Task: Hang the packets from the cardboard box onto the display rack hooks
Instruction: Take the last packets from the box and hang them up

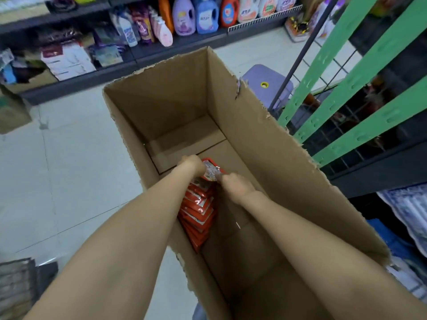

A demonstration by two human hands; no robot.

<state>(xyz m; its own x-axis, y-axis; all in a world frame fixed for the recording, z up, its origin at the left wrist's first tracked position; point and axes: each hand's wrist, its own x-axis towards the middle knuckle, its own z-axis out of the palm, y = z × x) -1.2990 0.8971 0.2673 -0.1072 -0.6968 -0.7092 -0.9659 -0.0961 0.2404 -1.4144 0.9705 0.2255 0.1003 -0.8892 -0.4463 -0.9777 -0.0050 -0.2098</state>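
Both hands reach deep into the open box. The left hand curls its fingers round the far end of the top packet; the right hand pinches the same packet's near edge. Both forearms extend straight down from the lower frame edge. The packet lies on top of a row of red packets standing along the box's left wall. A green rack stands just right of the box.

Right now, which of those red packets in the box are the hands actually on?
The far-end packet, lifted above the row. The left hand and right hand both grip it; the other red packets lie untouched in the cardboard box.
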